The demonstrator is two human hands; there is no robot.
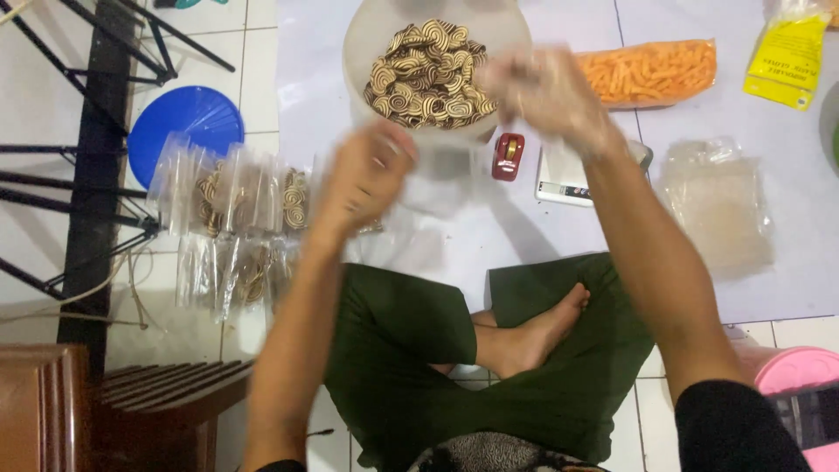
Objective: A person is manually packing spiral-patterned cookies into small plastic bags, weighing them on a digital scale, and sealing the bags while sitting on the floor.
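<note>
I sit cross-legged on a tiled floor in green trousers. My left hand is curled in front of me, and a clear plastic bag hangs between it and my right hand; motion blur hides the exact grip. My right hand, in a thin clear glove, is raised and blurred just right of a big white bowl full of brown-and-cream spiral snacks. A small white scale sits under my right wrist.
Several filled clear packets lie left of my knee. A red tape dispenser, a bag of orange sticks, a yellow packet, empty clear bags, a blue lid, a black rack, a pink container surround me.
</note>
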